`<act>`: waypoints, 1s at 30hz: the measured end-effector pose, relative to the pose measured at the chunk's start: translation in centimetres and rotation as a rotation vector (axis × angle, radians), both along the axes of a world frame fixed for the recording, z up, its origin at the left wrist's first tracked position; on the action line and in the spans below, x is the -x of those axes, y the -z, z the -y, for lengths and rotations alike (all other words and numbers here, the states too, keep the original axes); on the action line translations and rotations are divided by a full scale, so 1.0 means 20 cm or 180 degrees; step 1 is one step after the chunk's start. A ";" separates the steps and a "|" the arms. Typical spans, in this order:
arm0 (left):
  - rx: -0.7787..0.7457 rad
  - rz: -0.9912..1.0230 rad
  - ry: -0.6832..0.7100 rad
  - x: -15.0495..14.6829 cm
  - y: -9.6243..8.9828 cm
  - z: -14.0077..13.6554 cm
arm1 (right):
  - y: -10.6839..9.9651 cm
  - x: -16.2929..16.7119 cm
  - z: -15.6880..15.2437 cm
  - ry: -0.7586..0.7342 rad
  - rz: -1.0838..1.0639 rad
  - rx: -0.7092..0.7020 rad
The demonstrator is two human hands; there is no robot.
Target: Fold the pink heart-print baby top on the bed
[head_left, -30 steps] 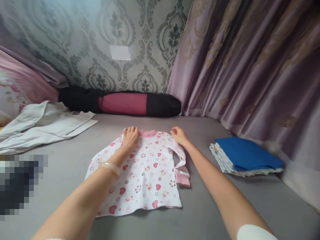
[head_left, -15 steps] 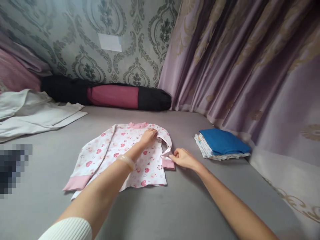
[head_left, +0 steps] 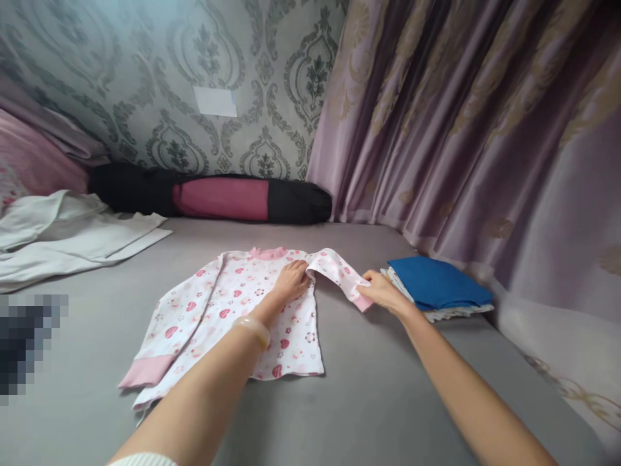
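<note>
A white long-sleeved child's shirt [head_left: 237, 304] with pink hearts, flowers, collar and cuffs is spread on the grey bed surface, its collar pointing away from me. At the right armpit of the shirt, my left hand [head_left: 292, 281] grips the fabric with its fingers bent down onto it. The thumb side is partly hidden. My right hand [head_left: 385, 291] is closed on the right sleeve [head_left: 334, 266] just above its pink cuff, holding it stretched out and slightly raised. The left sleeve [head_left: 179, 310] lies slanted down along the shirt's side.
A folded blue cloth [head_left: 439, 283] tops a stack of patterned fabric just beyond my right hand. Light-coloured clothing [head_left: 63, 226] lies at the far left. A black and maroon bolster [head_left: 220, 198] rests along the wall, and purple curtains [head_left: 388, 129] hang on the right.
My right hand has drawn the sleeve outward to the right, so it extends away from the shirt instead of hanging bent beside it. My left hand stays near the armpit. The view has tilted slightly upward.
</note>
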State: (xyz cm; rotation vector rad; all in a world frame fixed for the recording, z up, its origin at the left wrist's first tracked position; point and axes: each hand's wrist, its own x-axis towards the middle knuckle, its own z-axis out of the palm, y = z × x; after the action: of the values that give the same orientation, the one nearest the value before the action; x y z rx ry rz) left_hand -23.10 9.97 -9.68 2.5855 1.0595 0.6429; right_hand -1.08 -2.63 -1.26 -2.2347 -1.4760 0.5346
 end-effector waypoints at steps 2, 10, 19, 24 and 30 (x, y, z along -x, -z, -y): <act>-0.0023 -0.0072 -0.0017 0.00 0.00 0.01 | -0.05 -0.09 -0.05 0.0060 0.0130 -0.0161; -0.0119 -0.0392 -0.0036 -0.01 0.01 0.03 | -0.19 -0.34 -0.27 0.0401 0.0895 -0.0202; -0.0059 -0.0489 -0.0156 -0.03 0.01 0.03 | -0.10 -0.26 -0.29 0.0124 0.2433 0.0366; -0.0014 -0.0187 -0.0158 -0.01 -0.02 0.04 | 0.03 -0.15 -0.29 -0.0035 0.3075 0.0291; -0.0003 0.0007 -0.0019 0.00 -0.03 0.03 | 0.14 -0.13 -0.32 0.0050 0.3292 0.0387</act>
State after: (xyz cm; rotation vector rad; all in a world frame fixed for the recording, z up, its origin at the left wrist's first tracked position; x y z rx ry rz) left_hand -23.17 9.39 -9.12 2.5830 1.0668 0.6476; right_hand 1.57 3.84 -4.03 -2.7630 -1.8614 -0.6873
